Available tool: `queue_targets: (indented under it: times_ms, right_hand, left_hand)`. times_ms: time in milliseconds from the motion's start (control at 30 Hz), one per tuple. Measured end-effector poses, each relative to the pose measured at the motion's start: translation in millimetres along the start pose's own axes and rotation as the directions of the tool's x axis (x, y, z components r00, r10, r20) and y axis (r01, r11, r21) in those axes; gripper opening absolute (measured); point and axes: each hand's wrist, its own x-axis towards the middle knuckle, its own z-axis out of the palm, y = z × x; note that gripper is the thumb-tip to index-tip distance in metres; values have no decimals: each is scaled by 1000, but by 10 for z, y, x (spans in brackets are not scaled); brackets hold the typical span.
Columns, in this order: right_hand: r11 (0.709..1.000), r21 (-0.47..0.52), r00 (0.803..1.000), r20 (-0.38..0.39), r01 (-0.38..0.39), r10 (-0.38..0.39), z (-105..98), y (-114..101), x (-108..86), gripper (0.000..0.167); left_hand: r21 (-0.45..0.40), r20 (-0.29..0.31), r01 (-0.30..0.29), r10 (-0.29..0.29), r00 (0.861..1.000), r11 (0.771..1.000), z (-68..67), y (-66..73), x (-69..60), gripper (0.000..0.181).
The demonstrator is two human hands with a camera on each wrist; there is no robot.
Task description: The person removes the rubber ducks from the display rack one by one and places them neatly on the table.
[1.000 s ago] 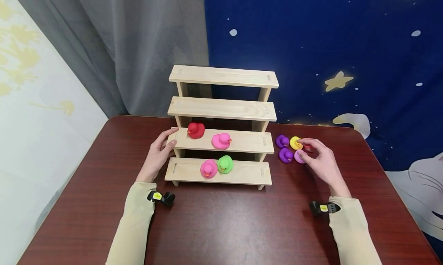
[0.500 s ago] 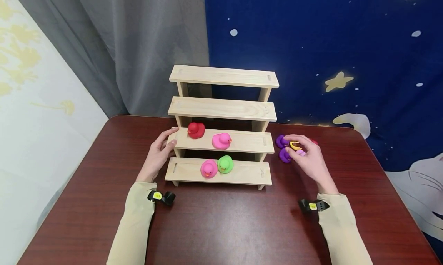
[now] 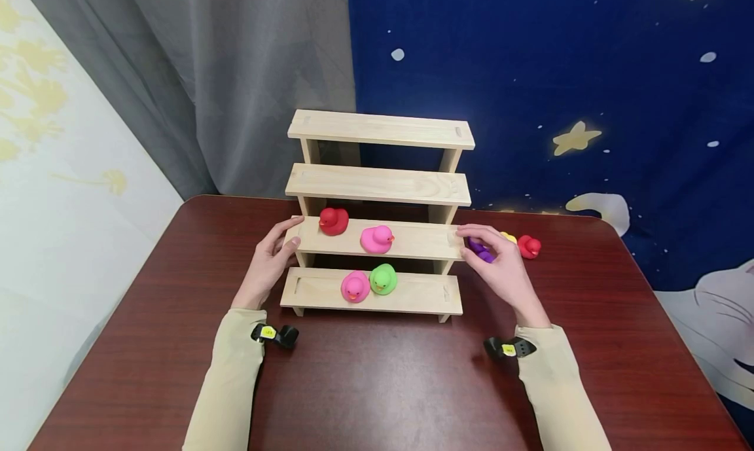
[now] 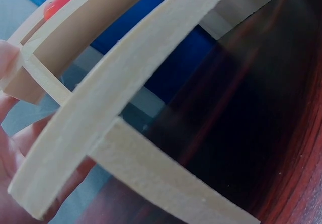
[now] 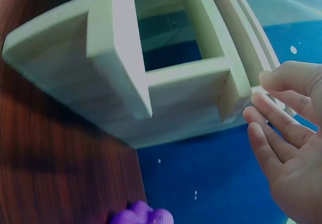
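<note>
A wooden tiered stand (image 3: 377,182) stands mid-table. My left hand (image 3: 265,268) holds the left end of its second step from the bottom, thumb at the front edge; in the left wrist view fingers (image 4: 30,133) lie behind the step's end. My right hand (image 3: 497,261) is at the same step's right end, fingers extended; in the right wrist view its fingertips (image 5: 256,97) are at the step's end, contact unclear. On that step sit a red duck (image 3: 334,222) and a pink duck (image 3: 377,239). Below are another pink duck (image 3: 356,287) and a green duck (image 3: 383,279).
Partly behind my right hand, purple ducks (image 3: 480,249) and a yellow duck (image 3: 508,237) lie on the brown table (image 3: 377,385). Another red duck (image 3: 529,247) is just to their right. Grey and blue curtains (image 3: 501,97) hang behind the table.
My right hand has moved left from beside the loose ducks to the stand's right end. The lilac duck is now out of sight. My left hand has stayed in place.
</note>
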Motion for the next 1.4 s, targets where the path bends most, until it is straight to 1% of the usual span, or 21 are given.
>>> queue_targets:
  times_ms: [100, 333, 567, 700, 833, 1033, 1133, 1267, 1333, 1400]
  right_hand:
    - [1000, 16, 1000, 8, 14, -14, 56, -37, 29, 28]
    - [997, 56, 997, 53, 56, -59, 204, -138, 116, 24]
    - [993, 105, 992, 106, 59, -70, 390, -252, 180, 23]
    - [984, 164, 987, 131, 72, -94, 497, -304, 232, 24]
    - [972, 226, 981, 164, 66, -104, 590, -344, 285, 28]
    - [958, 280, 971, 207, 56, -117, 713, -383, 356, 31]
    - [957, 287, 965, 235, 47, -118, 759, -387, 385, 31]
    - [966, 250, 954, 266, 69, -137, 791, -404, 408, 32]
    - [971, 225, 953, 272, 75, -136, 796, -413, 409, 32]
    - [977, 205, 955, 270, 65, -120, 795, -420, 404, 32]
  left_hand:
    - [0, -2, 0, 0, 1000, 1000, -2, 2, -3, 45]
    - [3, -7, 4, -4, 1000, 1000, -2, 4, -5, 44]
    - [-9, -7, 10, -10, 1000, 1000, 12, 17, -7, 45]
    - [-7, -11, 11, -12, 1000, 1000, 18, 17, 0, 44]
    - [-8, -12, 15, -15, 1000, 1000, 15, 10, 2, 44]
    - [-5, -17, 12, -12, 1000, 1000, 3, 12, -16, 44]
    - [-12, -19, 5, -5, 1000, 1000, -1, 14, -21, 44]
    - [-24, -20, 2, -3, 1000, 1000, 5, 10, -19, 44]
    - [-24, -22, 1, -2, 1000, 1000, 10, 2, -12, 44]
    - [-19, -21, -2, 1, 1000, 1000, 12, -9, 0, 44]
